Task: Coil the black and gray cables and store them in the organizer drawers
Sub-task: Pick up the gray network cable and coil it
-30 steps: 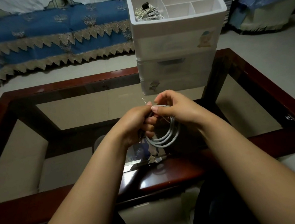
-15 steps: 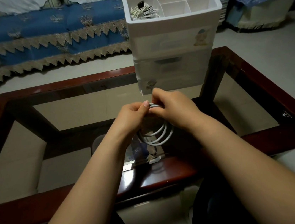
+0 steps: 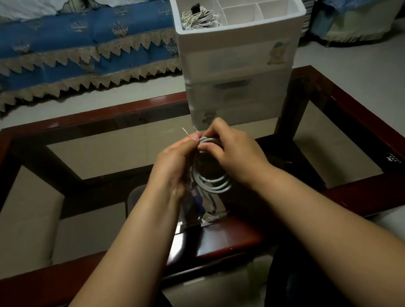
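Both hands are up over the glass surface (image 3: 109,152), and between them hangs the gray cable (image 3: 211,181), wound into a loose coil. The left hand (image 3: 172,164) and right hand (image 3: 234,154) each pinch its top in a tight grip, a thin white tie end (image 3: 185,131) poking up beside the left thumb. Just beyond stands the white organizer (image 3: 240,54), a light cable bundle (image 3: 199,18) lying in its top left compartment.
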Demonstrator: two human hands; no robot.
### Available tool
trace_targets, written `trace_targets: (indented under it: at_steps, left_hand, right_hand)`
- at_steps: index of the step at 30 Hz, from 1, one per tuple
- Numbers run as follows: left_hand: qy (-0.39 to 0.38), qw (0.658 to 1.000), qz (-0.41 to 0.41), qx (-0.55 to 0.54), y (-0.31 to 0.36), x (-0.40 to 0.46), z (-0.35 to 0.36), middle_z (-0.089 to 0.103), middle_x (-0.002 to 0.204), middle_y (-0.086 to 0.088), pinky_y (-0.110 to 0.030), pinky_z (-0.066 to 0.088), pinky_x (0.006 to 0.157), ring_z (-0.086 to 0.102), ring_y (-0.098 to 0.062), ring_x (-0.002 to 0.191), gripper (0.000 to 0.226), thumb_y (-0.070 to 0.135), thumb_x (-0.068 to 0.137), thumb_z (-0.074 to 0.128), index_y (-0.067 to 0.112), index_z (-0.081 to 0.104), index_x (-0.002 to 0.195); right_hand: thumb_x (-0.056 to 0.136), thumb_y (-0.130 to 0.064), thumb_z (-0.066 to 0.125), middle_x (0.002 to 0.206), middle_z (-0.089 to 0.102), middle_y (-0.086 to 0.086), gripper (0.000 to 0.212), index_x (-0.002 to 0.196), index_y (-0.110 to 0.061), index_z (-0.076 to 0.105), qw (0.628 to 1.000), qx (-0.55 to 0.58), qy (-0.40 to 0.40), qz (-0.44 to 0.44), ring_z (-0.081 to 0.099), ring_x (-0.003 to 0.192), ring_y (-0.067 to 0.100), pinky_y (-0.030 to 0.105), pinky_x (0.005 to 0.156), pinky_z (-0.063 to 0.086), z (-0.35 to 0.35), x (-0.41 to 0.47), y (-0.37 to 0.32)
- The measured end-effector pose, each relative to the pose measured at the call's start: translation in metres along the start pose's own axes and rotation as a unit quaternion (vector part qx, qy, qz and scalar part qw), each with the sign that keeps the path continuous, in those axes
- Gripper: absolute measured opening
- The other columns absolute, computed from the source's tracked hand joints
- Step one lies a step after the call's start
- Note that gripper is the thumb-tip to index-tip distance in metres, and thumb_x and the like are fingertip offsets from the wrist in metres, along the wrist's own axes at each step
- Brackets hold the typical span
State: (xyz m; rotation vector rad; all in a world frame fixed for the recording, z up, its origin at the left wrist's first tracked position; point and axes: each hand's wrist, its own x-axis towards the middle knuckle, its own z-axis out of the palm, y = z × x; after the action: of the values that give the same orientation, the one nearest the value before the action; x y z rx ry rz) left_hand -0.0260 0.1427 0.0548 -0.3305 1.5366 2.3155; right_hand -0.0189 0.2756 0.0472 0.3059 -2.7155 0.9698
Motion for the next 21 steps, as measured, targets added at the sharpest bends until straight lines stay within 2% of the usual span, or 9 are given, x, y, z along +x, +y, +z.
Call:
trace_targets:
  at_steps: [3,5,9,13,16,18,19,21]
  left_hand:
    - [-0.010,0.999,-0.048,-0.018,0.004,0.000,-0.002,0.073,0.071,-0.002,-0.023,0.054,0.054,0.069,-0.010,0.059,0.017,0.006,0.092,0.054,0.014,0.067,0.100]
    - [-0.019,0.996,-0.081,-0.029,0.004,0.003,-0.005,0.073,0.071,0.000,-0.021,0.052,0.059,0.067,-0.008,0.060,0.017,0.005,0.090,0.056,0.016,0.066,0.098]
    - [-0.034,0.988,-0.138,-0.064,0.004,0.004,-0.007,0.069,0.081,-0.003,-0.026,0.057,0.058,0.064,-0.014,0.071,0.013,0.010,0.088,0.061,0.017,0.069,0.096]
    - [-0.041,0.988,-0.140,-0.058,0.003,0.005,-0.009,0.071,0.080,-0.003,-0.026,0.056,0.058,0.067,-0.013,0.060,0.019,0.008,0.085,0.062,0.019,0.068,0.100]
    - [-0.047,0.990,-0.129,-0.032,0.002,0.005,-0.009,0.068,0.078,-0.002,-0.024,0.048,0.070,0.060,-0.011,0.067,0.018,0.004,0.085,0.060,0.016,0.070,0.094]
    - [-0.066,0.992,-0.106,0.003,0.002,0.006,-0.008,0.066,0.070,0.001,-0.019,0.043,0.066,0.055,-0.008,0.068,0.020,0.004,0.089,0.054,0.014,0.072,0.089]
    - [-0.078,0.993,-0.093,0.013,0.002,0.006,-0.006,0.066,0.068,0.003,-0.016,0.044,0.058,0.057,-0.007,0.065,0.021,0.005,0.091,0.052,0.014,0.070,0.095]
    - [-0.094,0.993,-0.078,0.000,0.002,0.004,-0.003,0.068,0.072,0.004,-0.017,0.047,0.048,0.062,-0.005,0.062,0.020,0.005,0.092,0.051,0.014,0.065,0.104]
  right_hand:
    - [0.086,-0.040,0.064,0.097,0.067,0.003,0.030,0.099,-0.016,0.053,0.998,-0.008,-0.047,-0.030,0.062,0.090,0.023,0.044,0.073,0.051,-0.012,0.004,0.003]
    - [0.084,-0.040,0.066,0.096,0.066,0.001,0.032,0.099,-0.016,0.052,0.997,-0.023,-0.061,-0.049,0.062,0.088,0.021,0.043,0.072,0.053,-0.015,0.005,0.005]
    - [0.085,-0.038,0.066,0.091,0.065,0.001,0.029,0.096,-0.016,0.051,0.992,-0.047,-0.036,-0.114,0.061,0.081,0.021,0.038,0.064,0.051,-0.019,0.004,0.010]
    - [0.084,-0.033,0.068,0.085,0.062,0.002,0.026,0.090,-0.013,0.052,0.978,-0.084,-0.008,-0.191,0.058,0.074,0.024,0.033,0.056,0.042,-0.018,0.003,0.015]
    - [0.080,-0.031,0.071,0.082,0.061,0.004,0.026,0.085,-0.012,0.054,0.966,-0.116,0.013,-0.230,0.056,0.073,0.026,0.036,0.053,0.041,-0.017,0.003,0.016]
    - [0.081,-0.032,0.070,0.082,0.061,0.003,0.025,0.086,-0.013,0.054,0.966,-0.118,0.010,-0.228,0.057,0.074,0.025,0.037,0.054,0.043,-0.017,0.002,0.018]
    - [0.082,-0.033,0.069,0.083,0.062,0.002,0.026,0.087,-0.012,0.054,0.973,-0.099,0.003,-0.209,0.058,0.075,0.024,0.038,0.056,0.046,-0.017,0.001,0.019]
    - [0.083,-0.032,0.069,0.086,0.064,0.001,0.026,0.090,-0.012,0.054,0.992,0.006,-0.034,-0.121,0.062,0.079,0.021,0.044,0.066,0.052,-0.020,0.000,0.019]
